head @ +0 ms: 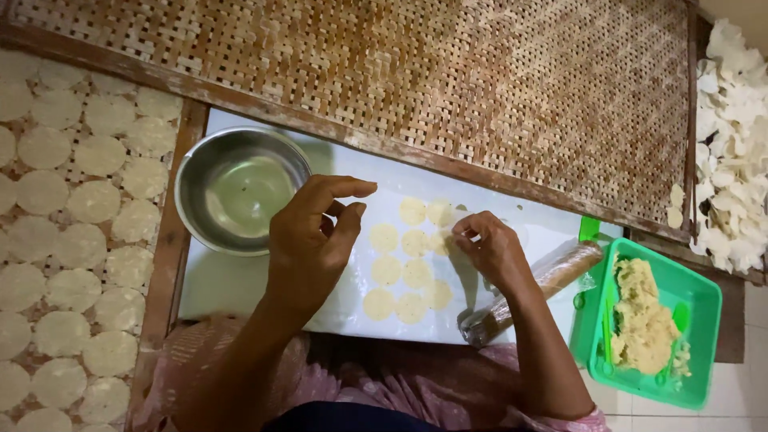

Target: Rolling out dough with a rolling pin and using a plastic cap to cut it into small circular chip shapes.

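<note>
white board [240, 284] | on it: steel bowl [240, 190], flat dough discs [404, 264], wrapped rolling pin [532, 292]

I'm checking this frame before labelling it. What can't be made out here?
- Head view: whether the right hand pinches a dough disc; its own fingers hide the tips.
- The left hand hides part of the white board.
- The wrapped rolling pin passes behind the right forearm.
- The mat of round discs is cut by the left edge.
- Contents of the steel bowl: too dim to tell.
</note>
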